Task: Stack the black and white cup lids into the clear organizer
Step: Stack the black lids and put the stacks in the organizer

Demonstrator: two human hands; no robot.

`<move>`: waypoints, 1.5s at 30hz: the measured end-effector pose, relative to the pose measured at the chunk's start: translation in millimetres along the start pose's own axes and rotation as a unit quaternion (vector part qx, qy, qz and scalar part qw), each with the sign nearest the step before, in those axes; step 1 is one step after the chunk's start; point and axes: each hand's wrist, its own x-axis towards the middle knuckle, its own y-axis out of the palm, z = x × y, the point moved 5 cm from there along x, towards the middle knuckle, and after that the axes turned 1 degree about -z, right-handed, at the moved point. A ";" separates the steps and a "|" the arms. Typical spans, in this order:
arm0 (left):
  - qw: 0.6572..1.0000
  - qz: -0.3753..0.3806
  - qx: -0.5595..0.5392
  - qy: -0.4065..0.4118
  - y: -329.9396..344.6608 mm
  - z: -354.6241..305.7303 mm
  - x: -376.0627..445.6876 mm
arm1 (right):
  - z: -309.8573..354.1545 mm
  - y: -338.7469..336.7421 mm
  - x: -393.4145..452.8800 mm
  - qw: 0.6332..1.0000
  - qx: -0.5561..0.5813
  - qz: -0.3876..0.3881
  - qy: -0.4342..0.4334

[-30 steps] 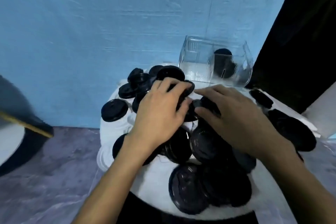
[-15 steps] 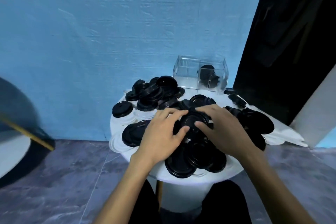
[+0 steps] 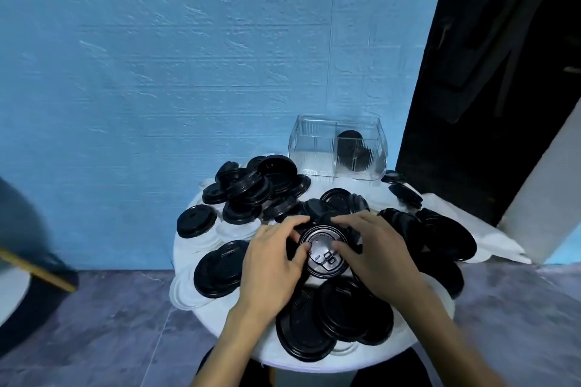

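Fingers [image 3: 301,253] of both hands grasp one black lid [image 3: 325,253]; the clear organizer [image 3: 314,148] holds black lids

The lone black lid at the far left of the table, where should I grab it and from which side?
Pinch the lone black lid by its rim from the left, probably: it lies flat, dome up, its left edge overhanging the round white table, with other lids crowding its right.
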 end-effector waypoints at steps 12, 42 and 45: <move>0.976 -0.073 -0.204 -0.034 -20.6 -18.8 17.3 | 22.7 -30.1 14.2 0.982 0.135 -0.129 -0.026; 0.952 0.013 -0.279 -0.123 -24.6 1.5 0.5 | -8.3 7.7 33.6 0.969 -0.174 0.138 -0.113; 0.954 0.009 -0.275 -0.118 -26.5 3.3 0.5 | -3.5 4.6 36.0 0.980 -0.126 0.110 -0.108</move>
